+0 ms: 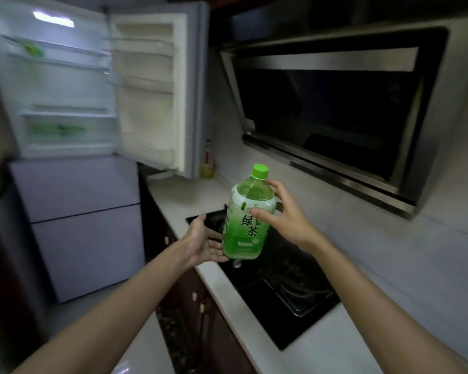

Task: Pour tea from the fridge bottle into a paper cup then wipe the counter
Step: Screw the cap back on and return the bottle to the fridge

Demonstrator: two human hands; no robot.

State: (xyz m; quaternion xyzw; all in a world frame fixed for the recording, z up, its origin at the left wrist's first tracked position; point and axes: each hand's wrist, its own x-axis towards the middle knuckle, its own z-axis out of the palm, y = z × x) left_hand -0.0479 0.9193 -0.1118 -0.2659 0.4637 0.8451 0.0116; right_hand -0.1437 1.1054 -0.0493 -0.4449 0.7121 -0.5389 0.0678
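A green tea bottle (247, 214) with a green cap and a green-and-white label is upright in mid-air above the black stove. My right hand (281, 214) grips its upper body, thumb on the label and fingers round the far side. My left hand (204, 240) is palm-up with straight fingers, cupping the bottle's base from the left. No paper cup shows in view.
The fridge (62, 85) at the left has its door (152, 87) swung wide, reaching over the counter's far end. A black gas stove (278, 279) is set in the white counter (368, 265). A range hood (335, 109) hangs above. A small jar (207, 170) stands in the corner.
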